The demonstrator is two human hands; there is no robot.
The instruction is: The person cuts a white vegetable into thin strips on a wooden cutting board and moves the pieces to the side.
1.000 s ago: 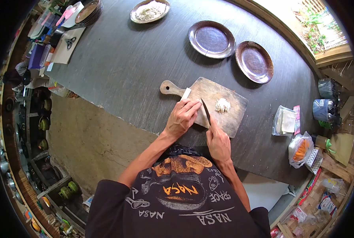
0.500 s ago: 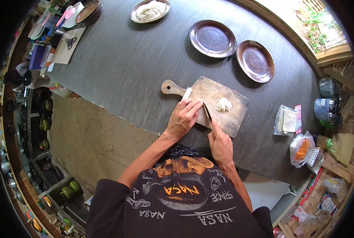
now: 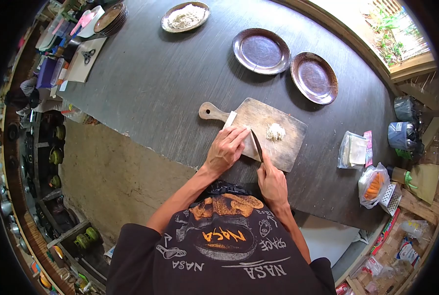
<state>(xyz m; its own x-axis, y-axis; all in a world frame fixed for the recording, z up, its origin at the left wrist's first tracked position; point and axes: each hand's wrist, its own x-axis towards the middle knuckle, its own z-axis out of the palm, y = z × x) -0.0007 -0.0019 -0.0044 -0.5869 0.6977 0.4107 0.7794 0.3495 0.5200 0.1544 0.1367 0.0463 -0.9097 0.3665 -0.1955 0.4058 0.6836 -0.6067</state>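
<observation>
A worn wooden cutting board lies on the dark table, its handle pointing left. My left hand presses down a white strip, which looks like folded sheets; one end sticks out past the fingers toward the handle. In my right hand is a knife, its dark blade against the strip's right end, beside my left fingertips. A small heap of thin white shreds rests on the board to the right of the blade. My fingers hide most of the strip and the knife's handle.
Two brown plates stand beyond the board. Farther back, another plate bears a pile of white shreds. Scissors lie at the left. Bagged white sheets and a bag of carrots sit at the right.
The whole view has shifted slightly with my head. My hands keep nearly the same pose, with the knife blade still beside the left fingertips.
</observation>
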